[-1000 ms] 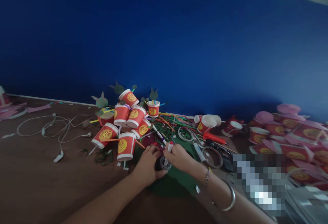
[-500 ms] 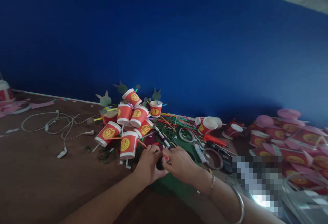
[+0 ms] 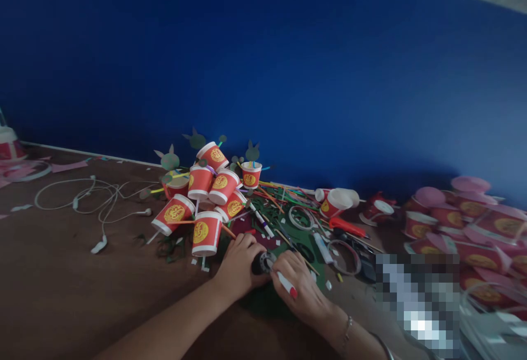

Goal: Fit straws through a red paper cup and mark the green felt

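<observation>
My left hand curls closed around a small dark round thing, whose upper face bears greyish marks; its kind I cannot make out. In my right hand is a marker with a white barrel and a red end, pointing back toward my wrist. The marker's other end is hidden by the fingers, close against the round thing. Dark green paper lies beneath both hands. Just left of my left hand stands a red and white paper cup, part of a heap of cups with rabbit-shaped cutouts.
Beyond my hands lie another marker, a tape roll, a glue tube and an orange-red tool. White earphones spread at left. More cups with pink discs crowd the right. A blue wall stands behind.
My right hand has shifted down and right, and the marker has tilted so more of its barrel shows. The round thing's face is now exposed. My left hand stays nearly in place.
</observation>
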The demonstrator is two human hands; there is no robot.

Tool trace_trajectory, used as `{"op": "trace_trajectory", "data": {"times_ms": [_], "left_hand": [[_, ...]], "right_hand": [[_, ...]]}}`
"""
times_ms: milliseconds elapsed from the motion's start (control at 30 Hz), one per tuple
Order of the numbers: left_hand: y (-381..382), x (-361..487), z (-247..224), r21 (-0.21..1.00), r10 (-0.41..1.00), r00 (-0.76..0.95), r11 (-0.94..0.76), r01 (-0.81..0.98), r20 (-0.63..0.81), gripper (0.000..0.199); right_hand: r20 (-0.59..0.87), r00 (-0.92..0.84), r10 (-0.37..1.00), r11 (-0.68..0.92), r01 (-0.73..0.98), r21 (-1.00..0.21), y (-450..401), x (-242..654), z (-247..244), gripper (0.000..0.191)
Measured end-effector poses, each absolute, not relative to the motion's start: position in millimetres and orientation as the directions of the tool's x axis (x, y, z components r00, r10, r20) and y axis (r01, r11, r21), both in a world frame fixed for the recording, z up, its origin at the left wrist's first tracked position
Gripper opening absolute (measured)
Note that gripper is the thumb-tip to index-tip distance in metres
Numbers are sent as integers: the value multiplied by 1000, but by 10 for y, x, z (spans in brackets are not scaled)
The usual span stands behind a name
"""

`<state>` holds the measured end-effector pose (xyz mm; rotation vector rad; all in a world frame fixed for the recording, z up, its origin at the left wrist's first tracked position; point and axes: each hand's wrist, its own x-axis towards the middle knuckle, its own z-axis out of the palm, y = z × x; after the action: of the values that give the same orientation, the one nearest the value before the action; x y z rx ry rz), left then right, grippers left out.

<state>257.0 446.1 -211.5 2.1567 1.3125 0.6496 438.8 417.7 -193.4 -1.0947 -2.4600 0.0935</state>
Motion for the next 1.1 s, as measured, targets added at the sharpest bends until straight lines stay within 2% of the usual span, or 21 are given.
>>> {"op": "trace_trajectory", "data": {"times_ms": [233, 400, 533, 633, 733, 800, 867, 967, 1100], "left_hand": [[4465, 2554, -2114, 654, 898, 421, -395, 645, 127, 43], [4460, 2556, -2093, 640, 897, 427, -394, 660, 112, 42], [4456, 2575, -2076, 624, 909, 409, -365, 691, 79, 41], [4449, 2575, -2073, 639, 916, 397, -341, 689, 60, 42], [4449, 2566, -2107, 651, 916, 397, -336, 680, 59, 43], [4461, 2559, -2145, 682, 917, 387, -348, 644, 102, 38], [4479, 2549, -2180, 755, 930, 329, -331, 566, 161, 32], [4504, 2522, -2201, 883, 965, 197, -239, 403, 172, 27], [4513, 2487, -2189, 946, 987, 102, -149, 289, 124, 31]], "right_hand": [[293, -482, 826, 563, 671, -482, 4229, 4426, -2031, 12], [95, -399, 912, 343, 616, -709, 4329, 4445, -1959, 19], [-21, -331, 943, 152, 488, -860, 4472, 4453, -1966, 20], [-76, -81, 994, -51, 282, -958, 4540, 4411, -1980, 24], [-118, 126, 985, -115, -31, -993, 4523, 4322, -1962, 28], [-137, 113, 984, -115, -185, -976, 4480, 4254, -1953, 37], [-142, 69, 987, -119, -262, -958, 4437, 4199, -1960, 39], [-127, 44, 991, -112, -250, -962, 4408, 4184, -2003, 39], [-45, 28, 999, -44, -28, -999, 4437, 4309, -2083, 39]]}}
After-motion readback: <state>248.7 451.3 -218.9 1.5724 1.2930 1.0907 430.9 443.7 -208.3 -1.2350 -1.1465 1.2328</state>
